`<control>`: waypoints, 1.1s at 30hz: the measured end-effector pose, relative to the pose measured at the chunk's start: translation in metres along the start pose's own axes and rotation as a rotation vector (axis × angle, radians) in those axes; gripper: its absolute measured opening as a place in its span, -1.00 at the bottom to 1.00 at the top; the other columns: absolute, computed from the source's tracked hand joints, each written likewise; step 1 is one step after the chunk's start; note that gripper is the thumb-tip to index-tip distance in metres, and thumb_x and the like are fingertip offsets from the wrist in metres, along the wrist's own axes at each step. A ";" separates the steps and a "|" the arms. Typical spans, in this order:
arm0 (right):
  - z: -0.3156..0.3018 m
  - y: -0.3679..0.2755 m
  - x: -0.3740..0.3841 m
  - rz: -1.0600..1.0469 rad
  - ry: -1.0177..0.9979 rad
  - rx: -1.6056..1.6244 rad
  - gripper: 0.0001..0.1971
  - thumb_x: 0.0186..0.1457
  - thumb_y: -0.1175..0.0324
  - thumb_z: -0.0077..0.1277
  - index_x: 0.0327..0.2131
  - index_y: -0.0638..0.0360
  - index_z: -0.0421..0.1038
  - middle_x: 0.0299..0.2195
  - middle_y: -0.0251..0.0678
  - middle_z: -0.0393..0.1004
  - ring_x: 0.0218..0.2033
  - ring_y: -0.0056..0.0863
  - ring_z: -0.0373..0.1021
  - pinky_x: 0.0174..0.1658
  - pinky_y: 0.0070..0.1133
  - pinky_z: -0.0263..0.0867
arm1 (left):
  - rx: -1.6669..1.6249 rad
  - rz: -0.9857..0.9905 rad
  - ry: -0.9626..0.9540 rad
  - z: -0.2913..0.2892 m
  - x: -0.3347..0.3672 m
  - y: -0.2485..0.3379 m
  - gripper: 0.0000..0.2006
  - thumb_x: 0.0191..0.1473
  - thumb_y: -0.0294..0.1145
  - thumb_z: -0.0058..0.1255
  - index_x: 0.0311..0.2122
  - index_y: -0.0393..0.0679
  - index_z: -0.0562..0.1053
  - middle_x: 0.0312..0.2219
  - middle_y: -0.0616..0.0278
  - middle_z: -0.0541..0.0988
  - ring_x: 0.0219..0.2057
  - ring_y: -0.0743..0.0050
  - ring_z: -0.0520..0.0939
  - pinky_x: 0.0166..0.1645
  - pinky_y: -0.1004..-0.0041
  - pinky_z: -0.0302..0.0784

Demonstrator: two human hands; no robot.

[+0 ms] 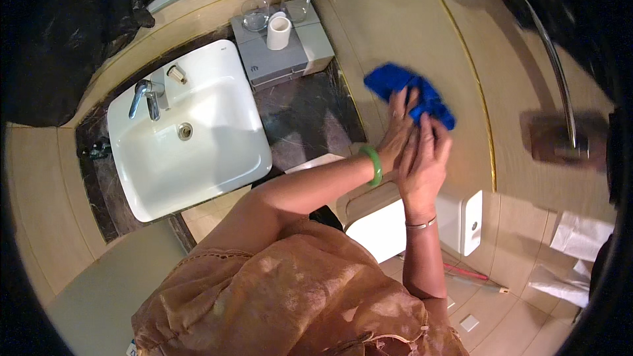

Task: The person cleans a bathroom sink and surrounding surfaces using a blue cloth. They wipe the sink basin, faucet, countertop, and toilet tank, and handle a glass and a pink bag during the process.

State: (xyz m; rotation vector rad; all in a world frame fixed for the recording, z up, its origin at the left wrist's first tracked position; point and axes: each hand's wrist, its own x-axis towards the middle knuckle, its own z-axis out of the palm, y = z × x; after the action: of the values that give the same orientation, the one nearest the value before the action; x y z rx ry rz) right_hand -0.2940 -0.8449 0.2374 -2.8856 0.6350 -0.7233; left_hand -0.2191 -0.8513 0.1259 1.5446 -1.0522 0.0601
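A blue cloth [389, 80] is pressed against the beige tiled wall to the right of the washbasin. My left hand [396, 137], with a green bangle on its wrist, holds the cloth from below with its fingers on the fabric. Close beside it, my right hand [425, 165] wears a thin silver bracelet at the wrist and grips the cloth's lower right part. The hands overlap a little, and the cloth is bunched under the fingertips.
A white washbasin [217, 151] with a chrome tap [142, 97] sits in a dark marble counter [297, 118] at left. Grey boxes [270, 59] there carry glasses and a white cup [279, 32]. A metal bar [559, 72] is mounted at right; a white toilet [379, 231] stands below.
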 end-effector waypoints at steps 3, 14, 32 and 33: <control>-0.045 -0.018 0.030 -0.130 0.293 0.038 -0.55 0.15 0.43 0.02 0.12 0.26 0.29 0.03 -0.02 0.30 0.01 -0.05 0.30 0.03 -0.35 0.29 | 0.007 0.212 0.168 -0.046 0.069 0.060 -0.29 0.17 -0.13 -0.09 0.28 -0.32 -0.01 0.26 -0.37 -0.13 0.31 -0.47 -0.21 0.34 -0.19 -0.27; -0.057 0.004 -0.018 -0.081 0.150 0.138 -0.41 0.16 0.39 0.00 0.23 0.34 0.09 0.18 0.07 0.10 0.18 0.05 0.13 0.18 -0.31 0.18 | 0.069 0.294 0.101 -0.022 0.042 0.072 -0.45 0.18 -0.23 -0.15 0.19 -0.36 0.18 0.24 -0.34 0.05 0.28 -0.40 0.01 0.37 -0.08 -0.17; -0.025 -0.016 0.027 -0.201 0.139 0.081 -0.43 0.18 0.27 -0.02 0.19 0.34 0.14 0.18 0.06 0.14 0.14 0.05 0.20 0.15 -0.30 0.21 | 0.185 0.189 0.205 0.002 0.101 -0.026 -0.34 0.12 -0.08 -0.09 0.24 -0.27 0.16 0.26 -0.32 -0.04 0.26 -0.48 -0.03 0.32 -0.21 -0.15; -0.028 -0.014 0.034 -0.199 0.183 0.082 -0.45 0.18 0.27 -0.01 0.19 0.29 0.16 0.18 0.04 0.15 0.13 0.05 0.21 0.14 -0.30 0.22 | 0.284 0.280 0.203 -0.016 0.101 -0.004 -0.31 0.12 -0.06 -0.09 0.26 -0.26 0.13 0.26 -0.34 -0.05 0.27 -0.49 -0.05 0.32 -0.21 -0.17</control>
State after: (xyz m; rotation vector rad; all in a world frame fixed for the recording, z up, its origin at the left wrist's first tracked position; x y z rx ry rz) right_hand -0.2746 -0.8464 0.2796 -2.8554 0.3280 -1.0227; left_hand -0.1486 -0.8962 0.1854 1.5924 -1.1239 0.5691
